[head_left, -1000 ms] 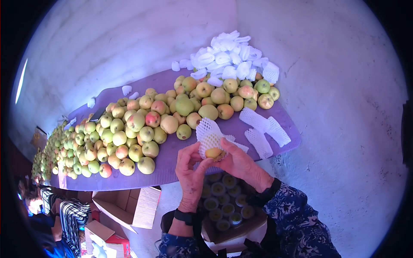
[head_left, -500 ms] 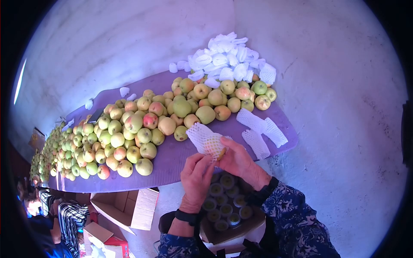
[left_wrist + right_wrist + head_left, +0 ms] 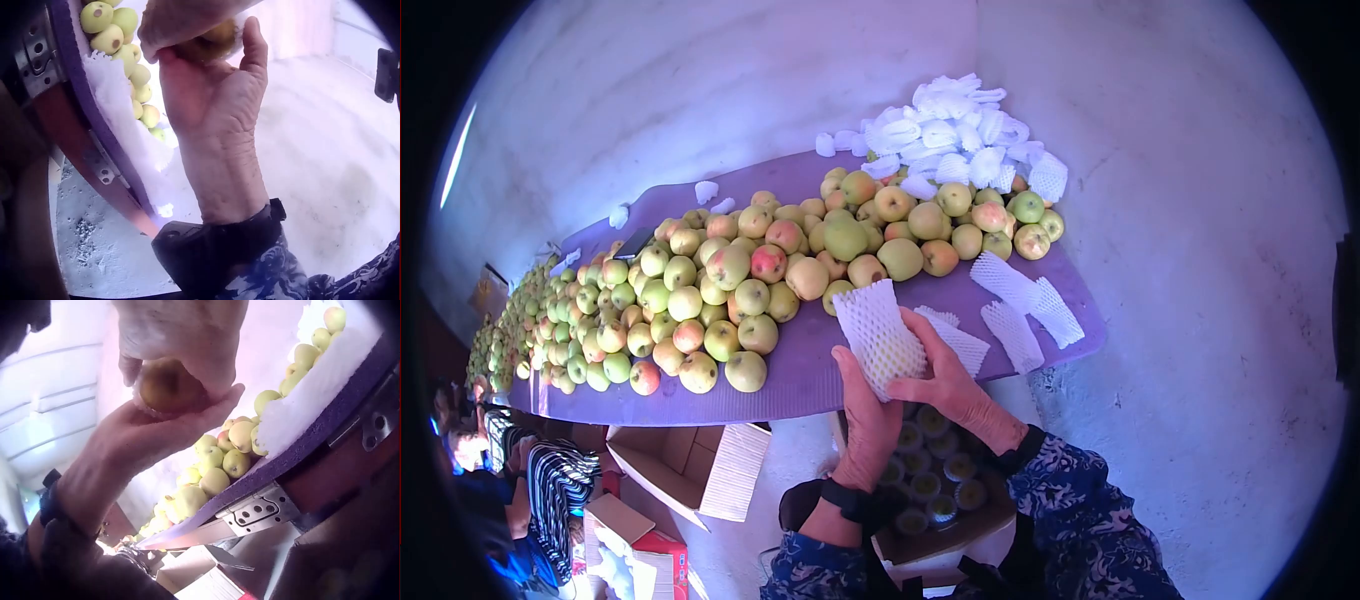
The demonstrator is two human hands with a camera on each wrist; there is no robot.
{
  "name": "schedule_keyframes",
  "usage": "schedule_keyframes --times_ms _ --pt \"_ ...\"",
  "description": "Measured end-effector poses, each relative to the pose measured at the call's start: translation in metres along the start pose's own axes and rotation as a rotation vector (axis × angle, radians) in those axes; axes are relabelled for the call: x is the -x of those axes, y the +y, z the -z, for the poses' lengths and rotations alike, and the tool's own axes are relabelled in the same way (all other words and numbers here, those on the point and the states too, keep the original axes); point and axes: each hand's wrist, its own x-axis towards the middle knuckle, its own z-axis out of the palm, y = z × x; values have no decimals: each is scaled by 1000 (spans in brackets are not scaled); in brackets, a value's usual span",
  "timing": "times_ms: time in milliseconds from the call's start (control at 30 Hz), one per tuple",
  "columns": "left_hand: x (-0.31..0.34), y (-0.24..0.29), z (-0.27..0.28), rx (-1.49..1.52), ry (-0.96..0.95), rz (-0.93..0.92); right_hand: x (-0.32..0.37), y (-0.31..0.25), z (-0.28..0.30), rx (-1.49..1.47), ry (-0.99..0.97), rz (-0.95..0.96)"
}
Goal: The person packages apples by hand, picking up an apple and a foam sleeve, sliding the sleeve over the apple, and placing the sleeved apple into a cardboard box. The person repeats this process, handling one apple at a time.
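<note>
A white foam net encloses an apple, with its upper end extending flat past the fruit in the head view. My left hand cups the wrapped apple from the left and below, thumb up along its side. From the right, my right hand grips it, thumb across the lower net. The bare underside of the apple shows between both hands in the left wrist view; in the right wrist view the apple sits in the hands. Some fingertips are hidden behind net and fruit.
Piled apples cover much of the purple table. Foam nets lie heaped at the back, with several flat ones at right. Below are a box of wrapped apples and an open carton. People sit at far left.
The net now surrounds more of the apple. My left fingers have gone from pinching the net's lower edge to cupping the fruit, and my right thumb has moved down across the net.
</note>
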Motion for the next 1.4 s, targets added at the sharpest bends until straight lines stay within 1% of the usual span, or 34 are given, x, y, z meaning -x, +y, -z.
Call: schedule_keyframes --times_ms 67,167,267,367,467,567,667,733,767,800,833,867,900,933,1000,1033,1100,1167,1233,1300,1367,1400 --pt "0 1 1 5 18 5 -1 2 0 6 -22 -36" --pt "-4 -6 12 -77 20 -15 -3 -4 5 287 -27 -54" --pt "-2 -6 12 -228 -36 -48 -6 -15 12 284 -66 -173" --pt "-6 -5 9 -261 -15 -58 -5 -4 18 268 -36 -146" --pt "-3 6 2 8 -47 47 0 -23 15 172 -38 -132" --pt "2 11 4 117 -166 101 6 -29 12 207 -82 4" --pt "-3 -4 11 240 -168 235 10 -30 9 447 -139 23" --pt "10 9 10 -668 -315 -155 9 -22 15 659 -147 215" --pt "11 9 11 -646 -314 -139 7 -20 18 764 -149 316" --pt "12 10 12 -625 -312 -122 6 -22 20 812 -165 356" --pt "8 2 17 -125 -236 108 5 -25 21 859 -181 395" --pt "6 -2 21 128 -222 214 5 -28 22 904 -198 434" --pt "4 -6 25 380 -184 319 5 -33 22 954 -209 427" --pt "3 -7 29 384 -220 309 5 -38 22 1004 -220 420" --pt "1 -6 34 241 -271 230 6 -41 23 1069 -221 414" --pt "1 -6 34 96 -286 159 7 -42 23 1086 -211 414" --pt "-1 -8 36 6 -265 107 8 -43 24 1111 -198 412" --pt "-4 -11 39 113 -196 147 9 -41 24 1130 -192 411" --pt "-3 -18 40 40 -130 88 8 -34 22 1092 -177 398" --pt "-6 -19 38 -126 -101 25 8 -30 23 1047 -160 381" --pt "-9 -14 33 -389 -90 -62 7 -30 27 992 -136 360" --pt "-9 -11 30 -521 -68 -113 7 -37 27 959 -75 387"
